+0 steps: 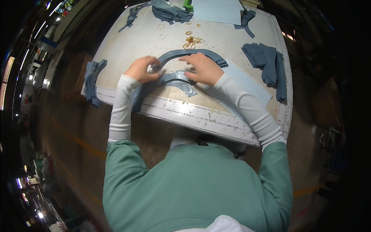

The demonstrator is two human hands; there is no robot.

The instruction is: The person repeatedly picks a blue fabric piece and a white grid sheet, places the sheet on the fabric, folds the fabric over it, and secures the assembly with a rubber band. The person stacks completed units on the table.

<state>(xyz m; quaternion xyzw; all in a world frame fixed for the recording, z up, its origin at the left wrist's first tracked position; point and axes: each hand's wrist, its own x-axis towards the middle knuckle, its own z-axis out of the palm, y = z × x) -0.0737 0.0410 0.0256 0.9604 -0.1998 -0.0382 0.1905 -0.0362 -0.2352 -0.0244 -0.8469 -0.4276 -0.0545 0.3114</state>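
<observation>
Curved blue-grey strips of a leather-like material lie in front of me. My left hand (pixel 143 70) is curled, thumb and fingertips apart, by the left end of the upper arched strip (pixel 185 52). Its thumb side lies over the lower curved strips (pixel 170 79), whose left end reaches the table's near edge. My right hand (pixel 203 69) has its thumb at the right end of those lower strips, while its other fingers stretch apart below the upper arch. A short strip end (pixel 188 91) shows beneath. Both palms are hidden.
A gridded light-blue sheet (pixel 247 83) lies under my right forearm. Bundles of blue-grey strips rest at the left edge (pixel 92 83), the right (pixel 266 63) and the far side (pixel 168 11). Rubber bands (pixel 192 41) are scattered mid-table, and another gridded sheet (pixel 217 11) lies at the back.
</observation>
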